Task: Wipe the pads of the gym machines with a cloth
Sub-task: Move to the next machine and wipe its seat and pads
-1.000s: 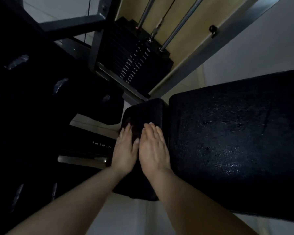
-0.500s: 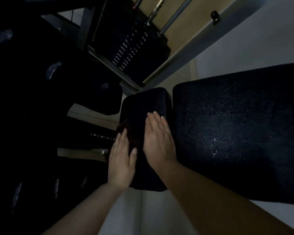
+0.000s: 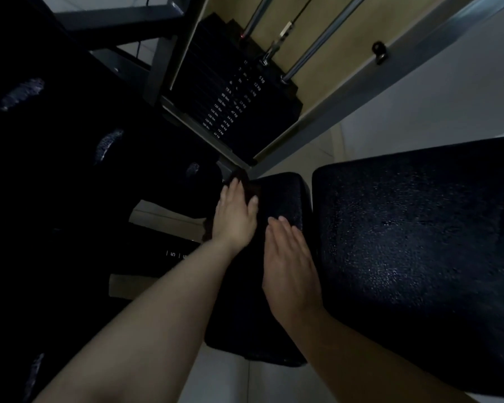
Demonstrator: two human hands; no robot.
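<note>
While both hands lie flat with fingers straight, left hand [image 3: 234, 216] presses a dark cloth [image 3: 246, 183] at the small pad's [image 3: 282, 196] far left edge; right hand [image 3: 290, 263] rests on the same pad, just beside the large pad [image 3: 419, 257]. Weight stack [image 3: 239, 94] behind.

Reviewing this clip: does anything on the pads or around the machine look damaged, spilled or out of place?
Nothing stands out, though the scene is dim. The left hand presses a dark cloth on the narrow pad; the right hand lies flat beside it. The large pad glistens but shows no tear.
</note>
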